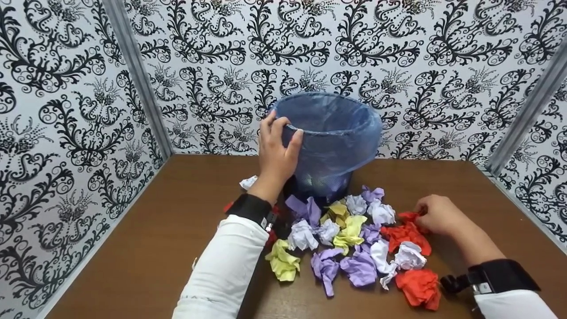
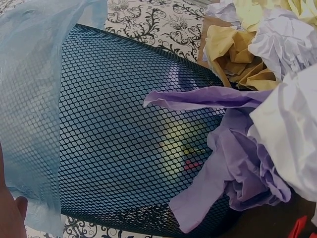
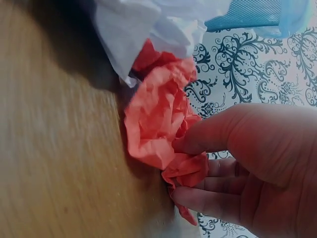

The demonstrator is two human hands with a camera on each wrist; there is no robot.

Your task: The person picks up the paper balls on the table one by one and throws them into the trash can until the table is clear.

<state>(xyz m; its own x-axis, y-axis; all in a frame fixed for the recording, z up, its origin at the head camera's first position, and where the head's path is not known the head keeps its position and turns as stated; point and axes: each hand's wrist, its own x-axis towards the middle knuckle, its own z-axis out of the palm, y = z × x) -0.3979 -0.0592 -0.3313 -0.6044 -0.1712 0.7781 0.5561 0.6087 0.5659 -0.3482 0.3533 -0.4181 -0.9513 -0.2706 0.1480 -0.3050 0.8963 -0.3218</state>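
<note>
A mesh wastebasket (image 2: pixel 129 119) lined with a thin blue plastic bag (image 1: pixel 350 146) stands near the back wall. My left hand (image 1: pixel 279 148) grips its rim at the left, the fingers bent over the bag's edge. Crumpled paper shows faintly through the mesh, low inside. At the right of the paper pile, my right hand (image 1: pixel 440 215) pinches a crumpled red paper (image 3: pixel 190 168) between thumb and fingers, close over the tabletop. Another red crumpled paper (image 3: pixel 158 119) lies right against it, beside a white crumpled paper (image 3: pixel 158 25).
Several crumpled papers lie before the basket on the brown table (image 1: pixel 177 248): purple paper (image 1: pixel 325 268), yellow paper (image 1: pixel 283 261), white paper (image 1: pixel 409 256) and red paper (image 1: pixel 418 288). A white scrap (image 1: pixel 248 182) lies left of the basket. Patterned panels (image 1: pixel 212 88) enclose the table.
</note>
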